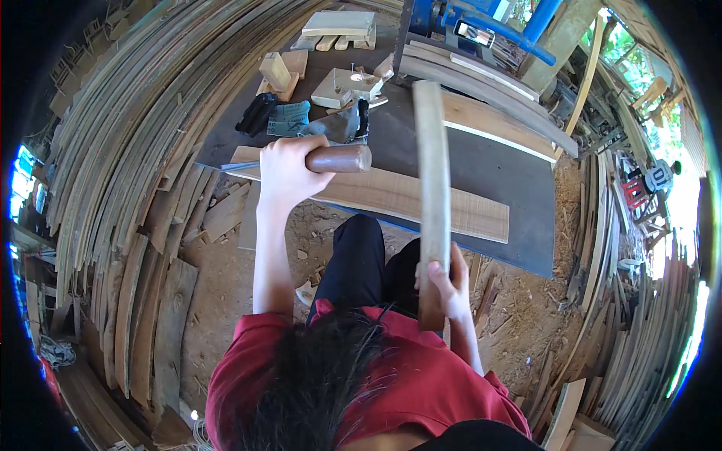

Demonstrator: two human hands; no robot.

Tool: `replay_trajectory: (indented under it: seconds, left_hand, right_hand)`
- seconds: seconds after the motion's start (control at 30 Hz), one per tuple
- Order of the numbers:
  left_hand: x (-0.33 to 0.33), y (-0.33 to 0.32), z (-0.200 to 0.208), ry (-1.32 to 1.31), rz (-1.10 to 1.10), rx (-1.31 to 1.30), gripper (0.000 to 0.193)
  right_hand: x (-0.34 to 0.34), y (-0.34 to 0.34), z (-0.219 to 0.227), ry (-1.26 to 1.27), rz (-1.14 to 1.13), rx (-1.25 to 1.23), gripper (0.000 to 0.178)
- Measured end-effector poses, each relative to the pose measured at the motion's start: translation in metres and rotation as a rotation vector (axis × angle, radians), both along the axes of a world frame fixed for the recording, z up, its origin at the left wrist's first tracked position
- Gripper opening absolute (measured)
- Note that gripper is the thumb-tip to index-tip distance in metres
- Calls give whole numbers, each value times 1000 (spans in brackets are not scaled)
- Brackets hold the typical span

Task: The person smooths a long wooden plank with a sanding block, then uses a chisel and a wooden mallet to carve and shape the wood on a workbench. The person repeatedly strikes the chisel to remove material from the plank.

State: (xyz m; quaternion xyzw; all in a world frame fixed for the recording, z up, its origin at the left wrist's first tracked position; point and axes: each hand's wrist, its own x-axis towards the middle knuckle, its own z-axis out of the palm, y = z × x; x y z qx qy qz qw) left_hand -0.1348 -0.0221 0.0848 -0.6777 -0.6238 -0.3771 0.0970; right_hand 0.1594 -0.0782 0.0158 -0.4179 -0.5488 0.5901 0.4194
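My left hand point(289, 171) is wrapped round the thick brown wooden handle of a chisel point(344, 158). Its metal blade sticks out to the left of the fist, above the left end of a long pale board point(421, 197). Whether the blade touches the wood I cannot tell. The board lies along the near side of a dark table point(526, 225). In my right hand point(451, 289) is the lower end of a long squared wooden bar point(432, 165), which stands up in front of me and hides part of the board.
Beyond my left hand lie a green sandpaper sheet point(289, 118), a black object point(256, 113) and wood blocks point(346, 86). A blue machine point(519, 37) with stacked boards point(496, 124) stands far right. Timber stacks point(143, 128) line the left. Another person point(658, 178) is at far right.
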Motion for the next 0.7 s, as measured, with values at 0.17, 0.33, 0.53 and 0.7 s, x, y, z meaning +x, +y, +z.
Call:
replay_trajectory:
  seconds: [0.17, 0.33, 0.53, 0.7]
  left_hand:
    - [75, -15, 6, -70, -325, 60, 17]
    - [181, -29, -11, 75, -614, -32, 18]
    - [235, -22, -20, 114, -666, -254, 19]
    - [240, -14, -14, 116, -555, -212, 21]
  right_hand:
    - [40, -7, 0, 95, -223, 62, 38]
    - [110, -23, -18, 12, -510, 119, 47]
    - [166, -58, -16, 66, -930, 79, 67]
    - [178, -76, -40, 63, -788, 80, 74]
